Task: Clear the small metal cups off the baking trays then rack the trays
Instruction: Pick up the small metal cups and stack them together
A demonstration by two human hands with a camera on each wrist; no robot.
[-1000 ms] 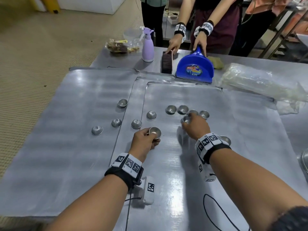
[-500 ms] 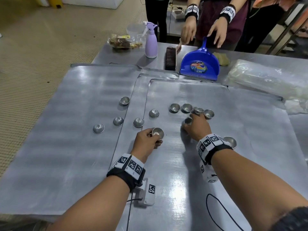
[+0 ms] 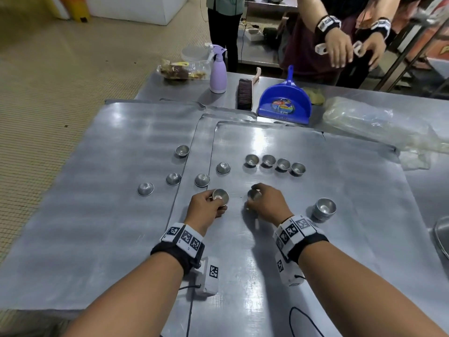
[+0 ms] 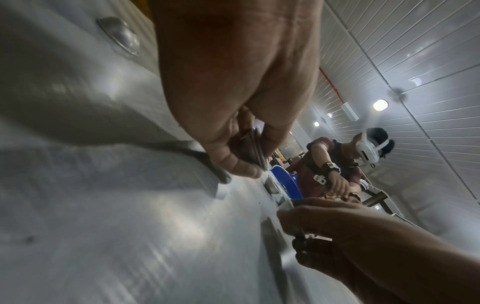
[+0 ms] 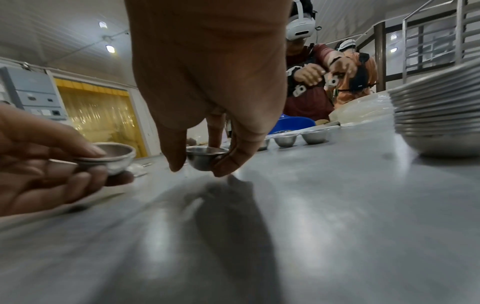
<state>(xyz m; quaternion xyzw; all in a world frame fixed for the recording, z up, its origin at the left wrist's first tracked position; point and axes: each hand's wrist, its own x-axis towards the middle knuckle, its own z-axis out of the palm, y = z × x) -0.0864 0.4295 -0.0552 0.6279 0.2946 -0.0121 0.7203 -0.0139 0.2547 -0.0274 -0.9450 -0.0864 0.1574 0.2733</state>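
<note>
Risk lies in the pinch: right hand [image 5: 205,86] grips one cup [image 5: 206,157] by its rim above the tray [image 3: 315,239], left hand [image 3: 206,209] holds a nested stack [image 3: 220,197]. Misaligned nesting may drop it.

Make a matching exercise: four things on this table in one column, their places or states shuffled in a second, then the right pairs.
Things:
1. stack of metal cups
2. purple spray bottle
3. blue dustpan
4. row of four upright cups

Places or states:
A. far side, between the brush and the plastic bag
B. on the tray, right of the right hand
C. beyond both hands on the top tray
D. beside the snack bag

Pairs: 1-B, 2-D, 3-A, 4-C
</note>
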